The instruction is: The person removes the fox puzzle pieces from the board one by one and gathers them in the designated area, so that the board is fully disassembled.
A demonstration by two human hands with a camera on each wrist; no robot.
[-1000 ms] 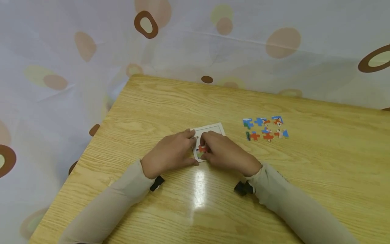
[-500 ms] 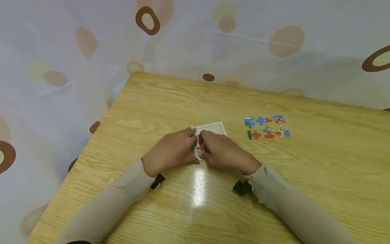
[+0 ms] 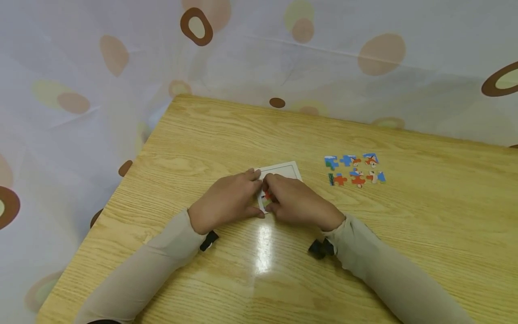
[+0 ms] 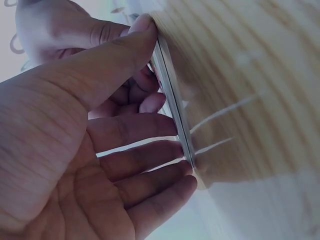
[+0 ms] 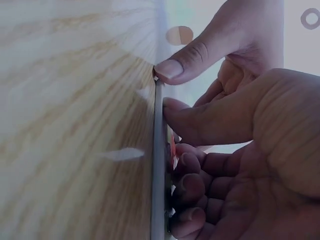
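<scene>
A white puzzle board [image 3: 283,169] with a thin outline lies flat on the table, partly covered by both hands. My left hand [image 3: 226,200] rests along its left side. In the left wrist view, mostly straight fingers touch the board's edge [image 4: 173,97], and the thumb is at the near corner. My right hand [image 3: 301,202] is over the board with curled fingers. Between its thumb and fingers shows a red puzzle piece [image 3: 266,195], mostly hidden. The right wrist view shows the thumb and fingertips down on the board's surface, with a sliver of red [image 5: 173,150] at the fingertips.
To the right of the board, several loose jigsaw pieces [image 3: 358,181] lie in two rows, printed in blue, red and orange. The wooden table [image 3: 218,135] meets a spotted cloth [image 3: 243,63] at its back and left edges.
The right hand's fingers have shifted slightly to the left over the red piece, covering more of it. The left hand stays at the board's edge. The head view has shifted slightly.
</scene>
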